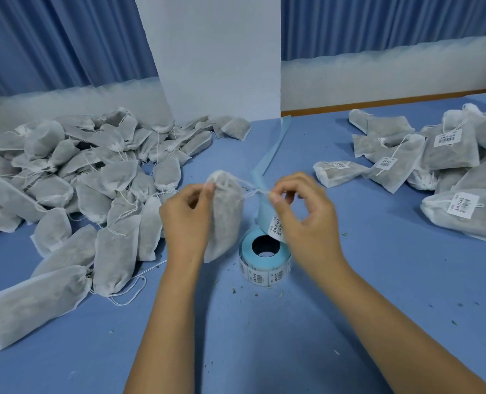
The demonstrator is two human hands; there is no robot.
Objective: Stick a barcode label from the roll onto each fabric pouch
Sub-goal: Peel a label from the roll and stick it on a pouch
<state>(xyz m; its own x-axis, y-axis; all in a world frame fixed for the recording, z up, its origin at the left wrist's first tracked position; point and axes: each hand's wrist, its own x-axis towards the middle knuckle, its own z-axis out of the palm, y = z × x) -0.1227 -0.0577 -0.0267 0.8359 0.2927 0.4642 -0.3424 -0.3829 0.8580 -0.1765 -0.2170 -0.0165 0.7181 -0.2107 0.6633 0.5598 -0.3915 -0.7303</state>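
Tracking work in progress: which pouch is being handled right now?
The pouch held up beside the label roll: left hand pinches its top, right hand its drawstring. The others lie in piles.

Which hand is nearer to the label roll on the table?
Right. The right hand hangs just over the label roll, pinching the drawstring. The left hand grips the top of the pouch, left of the roll, with the pouch between.

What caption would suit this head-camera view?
Left hand holds a grey fabric drawstring pouch by its gathered top while the right hand pinches its white drawstring, beside a blue roll of barcode labels.
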